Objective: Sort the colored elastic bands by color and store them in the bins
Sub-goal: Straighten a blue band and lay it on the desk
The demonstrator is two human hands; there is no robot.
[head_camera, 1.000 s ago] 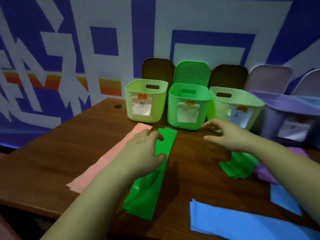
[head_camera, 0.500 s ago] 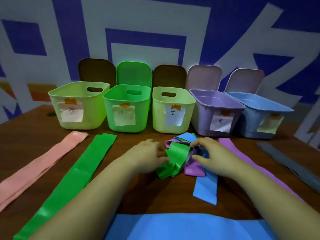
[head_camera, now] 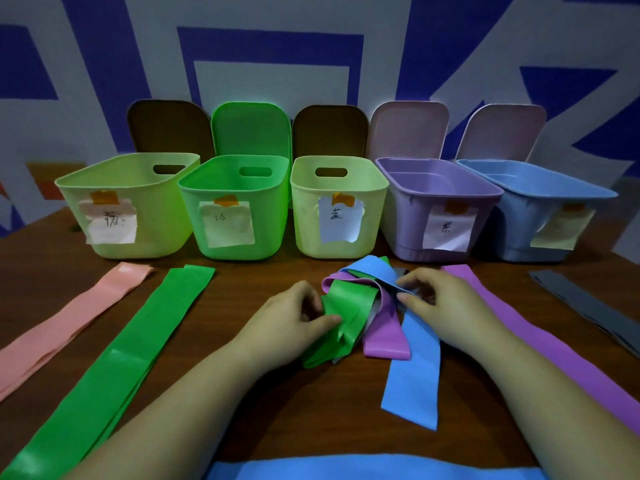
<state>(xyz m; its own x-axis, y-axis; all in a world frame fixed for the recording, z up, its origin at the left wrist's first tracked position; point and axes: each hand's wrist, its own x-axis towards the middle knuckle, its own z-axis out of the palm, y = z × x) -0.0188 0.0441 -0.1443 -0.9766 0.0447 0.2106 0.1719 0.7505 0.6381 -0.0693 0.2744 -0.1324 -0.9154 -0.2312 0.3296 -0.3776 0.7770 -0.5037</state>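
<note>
Fingers of my left hand (head_camera: 298,313) are curling around the crumpled green band (head_camera: 341,315), while my right hand (head_camera: 438,306) is pinching the blue band (head_camera: 412,368); both are lying tangled on the table (head_camera: 270,393) before the bins (head_camera: 337,206).

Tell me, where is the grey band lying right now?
In the head view, the grey band lies flat at the table's far right edge, in front of the blue bin and just right of the long purple band.
</note>
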